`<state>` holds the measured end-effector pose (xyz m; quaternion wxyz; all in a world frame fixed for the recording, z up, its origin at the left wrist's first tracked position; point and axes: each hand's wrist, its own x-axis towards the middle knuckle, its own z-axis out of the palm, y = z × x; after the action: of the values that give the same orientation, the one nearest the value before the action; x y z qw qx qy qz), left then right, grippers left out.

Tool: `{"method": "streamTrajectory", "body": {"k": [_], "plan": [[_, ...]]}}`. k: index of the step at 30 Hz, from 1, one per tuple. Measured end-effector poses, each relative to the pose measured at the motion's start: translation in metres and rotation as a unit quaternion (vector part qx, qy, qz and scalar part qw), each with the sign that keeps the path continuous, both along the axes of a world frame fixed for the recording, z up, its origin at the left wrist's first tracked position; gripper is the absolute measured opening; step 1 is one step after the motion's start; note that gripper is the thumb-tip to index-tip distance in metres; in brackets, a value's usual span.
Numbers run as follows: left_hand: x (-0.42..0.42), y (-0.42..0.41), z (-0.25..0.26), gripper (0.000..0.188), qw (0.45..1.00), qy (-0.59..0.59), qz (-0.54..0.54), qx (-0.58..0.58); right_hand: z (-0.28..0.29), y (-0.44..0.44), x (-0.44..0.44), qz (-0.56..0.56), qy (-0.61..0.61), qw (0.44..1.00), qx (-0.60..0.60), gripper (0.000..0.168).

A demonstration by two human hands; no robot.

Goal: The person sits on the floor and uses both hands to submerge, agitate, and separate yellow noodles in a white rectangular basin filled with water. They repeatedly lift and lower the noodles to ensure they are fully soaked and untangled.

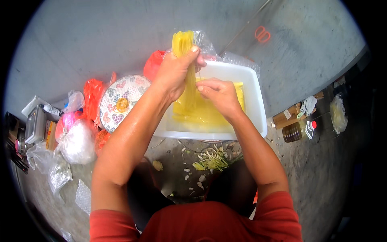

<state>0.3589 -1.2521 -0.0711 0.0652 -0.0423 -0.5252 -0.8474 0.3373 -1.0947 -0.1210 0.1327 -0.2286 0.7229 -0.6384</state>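
Observation:
My left hand grips a folded bundle of glossy yellow strips, whose lower ends hang over a white plastic tub. To the right of the bundle, my right hand pinches a thin strand, perhaps a rubber band, between thumb and forefinger. The strand runs up toward the fingers of my left hand. More flat yellow strips lie inside the tub, seemingly in liquid. Left of the tub is a round lid with a heart pattern, and a small heap of rubber bands rests on it.
Red-handled scissors lie on the grey surface beyond the tub. Plastic bags crowd the left side. Cut vegetable stems litter the floor by my legs. A red-capped bottle of dark liquid and a cardboard box are at right.

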Motion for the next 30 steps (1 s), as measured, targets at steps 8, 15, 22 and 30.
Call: {"method": "streamTrajectory", "body": {"k": [8,15,22,30], "plan": [[0.0,0.018,0.017,0.014,1.0,-0.006,0.007,0.013,-0.005,-0.015,0.005,0.028,0.029,0.994,-0.097,0.046],[-0.002,0.0,0.005,0.015,0.983,0.024,0.034,0.18,0.005,-0.013,0.005,0.045,-0.088,0.988,-0.117,0.032],[0.025,-0.013,-0.049,0.013,0.933,-0.11,0.115,0.322,0.012,-0.004,0.002,0.066,-0.106,0.981,-0.147,0.033],[0.042,-0.029,-0.028,0.06,0.789,0.22,0.237,-0.523,0.03,0.012,-0.009,0.065,0.04,0.993,0.092,0.025]]}}
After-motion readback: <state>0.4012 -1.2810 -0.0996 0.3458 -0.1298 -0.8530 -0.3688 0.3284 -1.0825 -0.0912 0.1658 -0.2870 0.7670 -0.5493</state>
